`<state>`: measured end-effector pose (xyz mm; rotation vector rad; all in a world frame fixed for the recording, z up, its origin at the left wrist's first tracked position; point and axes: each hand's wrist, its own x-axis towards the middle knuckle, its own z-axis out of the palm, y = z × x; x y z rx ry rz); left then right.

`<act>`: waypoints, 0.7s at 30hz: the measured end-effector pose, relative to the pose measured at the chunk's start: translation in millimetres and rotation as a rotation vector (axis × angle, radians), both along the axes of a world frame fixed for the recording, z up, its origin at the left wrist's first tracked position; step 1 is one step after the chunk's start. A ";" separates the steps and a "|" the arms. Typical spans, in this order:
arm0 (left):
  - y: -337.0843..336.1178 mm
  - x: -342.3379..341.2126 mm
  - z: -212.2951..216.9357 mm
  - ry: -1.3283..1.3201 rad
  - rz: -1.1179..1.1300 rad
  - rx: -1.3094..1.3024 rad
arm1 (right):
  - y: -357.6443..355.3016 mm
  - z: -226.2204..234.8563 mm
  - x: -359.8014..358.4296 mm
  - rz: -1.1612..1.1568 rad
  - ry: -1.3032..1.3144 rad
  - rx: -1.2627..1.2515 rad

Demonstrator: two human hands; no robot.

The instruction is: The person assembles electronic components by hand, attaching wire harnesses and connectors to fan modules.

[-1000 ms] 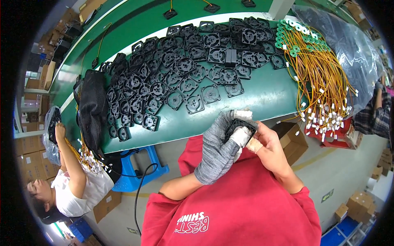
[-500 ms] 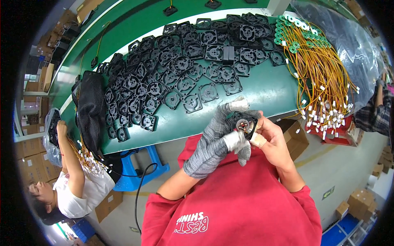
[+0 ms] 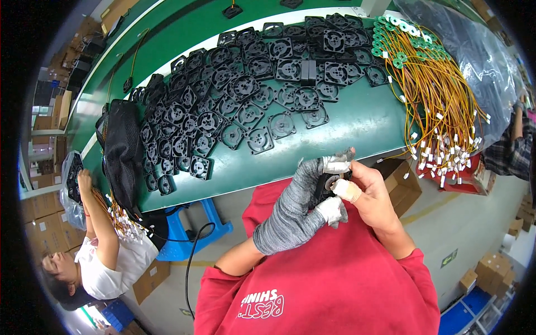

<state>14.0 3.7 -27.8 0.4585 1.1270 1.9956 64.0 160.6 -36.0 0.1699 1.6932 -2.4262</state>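
My left hand [image 3: 298, 202], in a grey glove with white tape on its fingers, grips a black fan frame [image 3: 322, 187] in front of my red shirt. My right hand [image 3: 373, 196] is bare, with pale tape round the thumb. Its thumb presses at the centre of the frame, and its index finger lies along the far side. The fingers hide most of the frame. On the green table [image 3: 357, 125] beyond my hands lie many loose black fan frames [image 3: 282, 125], some of them stacked.
At the right table end hangs a bundle of orange-brown wires [image 3: 432, 95] with green rings and white plugs. Behind it is clear plastic sheeting [image 3: 469, 61]. A black mesh bag [image 3: 121, 151] lies at the left edge, near another person [image 3: 106, 245]. A blue stool [image 3: 192, 234] stands below.
My left hand has turned the fan frame, so its open centre is less visible. My right thumb has moved onto the frame's centre. The frames on the table have stayed put.
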 end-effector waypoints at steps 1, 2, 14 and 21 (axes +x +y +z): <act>0.2 0.3 -0.5 0.020 -0.004 -0.008 | -0.6 -1.2 0.2 -0.001 -0.001 0.000; 0.0 0.5 -2.4 0.019 -0.005 -0.008 | -1.7 -2.2 0.1 -0.019 0.000 -0.010; -2.5 -8.5 -2.4 0.700 0.235 -0.311 | -2.5 -0.1 -11.8 -0.229 0.408 0.639; -9.7 -7.2 -11.7 0.346 0.259 -0.369 | -5.3 -0.1 -12.4 -0.227 0.834 1.363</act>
